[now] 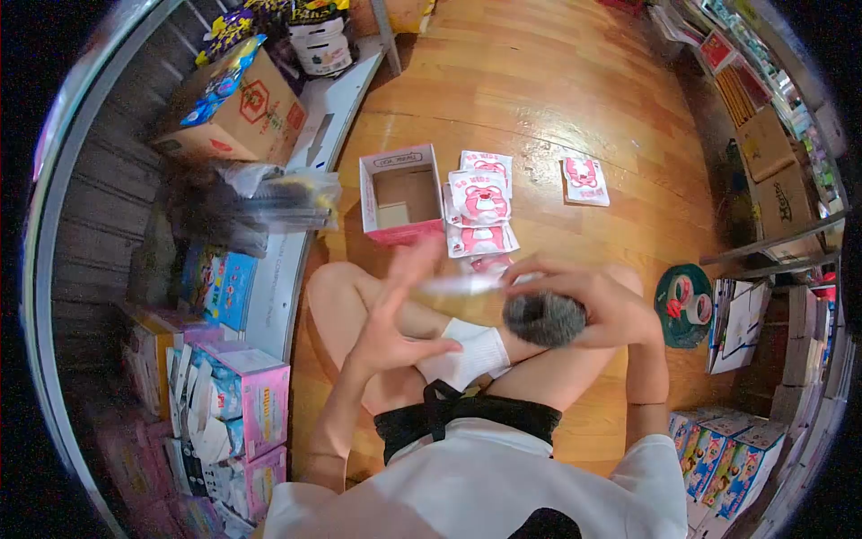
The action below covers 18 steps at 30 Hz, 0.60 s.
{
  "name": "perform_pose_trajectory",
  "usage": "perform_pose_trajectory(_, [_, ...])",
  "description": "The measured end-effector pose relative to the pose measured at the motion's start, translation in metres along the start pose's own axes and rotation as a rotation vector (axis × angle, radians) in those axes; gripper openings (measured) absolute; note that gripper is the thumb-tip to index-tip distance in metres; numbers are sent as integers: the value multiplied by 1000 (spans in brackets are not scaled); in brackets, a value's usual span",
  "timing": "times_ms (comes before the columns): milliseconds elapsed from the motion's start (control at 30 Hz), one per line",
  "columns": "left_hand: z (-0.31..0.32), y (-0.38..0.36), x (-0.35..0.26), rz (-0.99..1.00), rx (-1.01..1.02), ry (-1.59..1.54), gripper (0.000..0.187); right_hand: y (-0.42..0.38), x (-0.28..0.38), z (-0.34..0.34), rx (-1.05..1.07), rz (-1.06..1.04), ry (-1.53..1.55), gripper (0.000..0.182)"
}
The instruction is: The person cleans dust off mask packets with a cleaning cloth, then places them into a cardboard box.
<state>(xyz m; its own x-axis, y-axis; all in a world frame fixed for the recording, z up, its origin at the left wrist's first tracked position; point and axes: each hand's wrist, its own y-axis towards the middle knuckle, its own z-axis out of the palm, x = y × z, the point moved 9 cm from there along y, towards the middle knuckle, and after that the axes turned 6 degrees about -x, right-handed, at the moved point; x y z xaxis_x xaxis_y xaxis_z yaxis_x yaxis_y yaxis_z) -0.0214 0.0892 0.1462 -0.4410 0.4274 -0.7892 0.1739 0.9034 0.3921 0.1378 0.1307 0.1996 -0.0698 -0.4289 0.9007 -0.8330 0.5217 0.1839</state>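
My left hand [395,323] is raised over my crossed legs, thumb and fingers spread apart, its fingertips smeared by motion. In my right hand [602,301] is a dark grey, fuzzy wad [544,320], round and cloth-like. A white blurred strip [458,285] reaches from the right fingertips toward the left hand; its kind is lost in the blur. Just ahead stands an open pink-and-white box [401,229], its inside showing bare cardboard. Beside the box lie several white packets with a pink bear print [480,202], overlapping each other. Another such packet [585,181] lies apart to the right.
Metal shelving [337,126] runs along the left, with a cardboard box [247,108], plastic-wrapped goods [260,202] and pink cartons [260,404]. At right, a green tray [669,328] with tape rolls [698,308] sits near papers [736,314]. Blue boxes [732,458] stand at lower right.
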Motion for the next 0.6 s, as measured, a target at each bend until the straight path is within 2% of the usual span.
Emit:
perform_pose_trajectory(33, [11, -2, -7, 10, 148, -102, 84, 4, 1, 9, 61, -21, 58, 47])
perform_pose_trajectory(67, [20, -3, -12, -11, 177, -124, 61, 9, 0, 17, 122, -41, 118, 48])
perform_pose_trajectory(100, [33, -18, 16, -269, 241, -234, 53, 13, -1, 23, 182, -59, 179, 48])
perform_pose_trajectory(133, [50, -41, 46, -526, 301, -345, 47, 18, -5, 21, 153, -46, 174, 52])
perform_pose_trajectory(200, [62, -74, 73, -838, 192, -554, 39, 20, -16, 0, -170, -50, -61, 54])
perform_pose_trajectory(267, [59, -83, 77, -932, -148, -740, 35, 10, -17, -22, -520, 3, -207, 59])
perform_pose_trajectory(367, [63, -93, 79, -919, -453, -1080, 42, 2, -4, -21, -832, -65, -569, 62])
perform_pose_trajectory(400, [68, -94, 79, -908, -435, -1190, 46, 4, -17, -3, -787, -125, -603, 65])
perform_pose_trajectory(433, [71, -94, 77, -913, -475, -1264, 49, 11, -25, 25, -616, -102, -492, 72])
perform_pose_trajectory(467, [75, -90, 71, -916, -514, -1337, 52, 11, -45, 64, -327, -49, -478, 84])
perform_pose_trajectory(500, [76, -88, 69, -917, -551, -1408, 54, 15, -64, 112, -73, 57, -617, 97])
perform_pose_trajectory(533, [84, -97, 79, -990, -508, -1415, 57, 11, -58, 133, -246, 41, -430, 107])
perform_pose_trajectory(567, [86, -99, 76, -1049, -451, -1507, 61, 4, -54, 155, -278, 8, -402, 106])
perform_pose_trajectory(600, [82, -96, 75, -983, -462, -1487, 61, 1, -49, 165, -319, 7, -394, 99])
